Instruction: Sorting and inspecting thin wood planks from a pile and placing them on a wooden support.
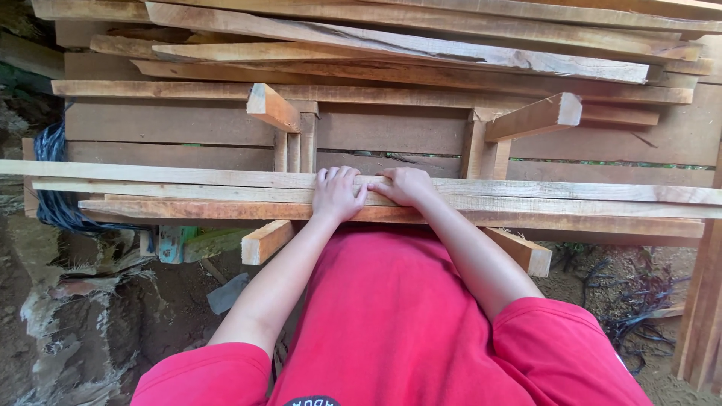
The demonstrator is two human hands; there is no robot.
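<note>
At the centre of the frame, the left hand point(336, 194) and right hand point(406, 186) lie side by side, palms down with fingers close together, pressing on long wooden slats point(188, 185) that run across the whole width. More planks point(391, 45) are stacked along the top.

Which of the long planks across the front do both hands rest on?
The middle plank of the three stacked across the front: left hand and right hand lie flat on it, side by side.
</note>
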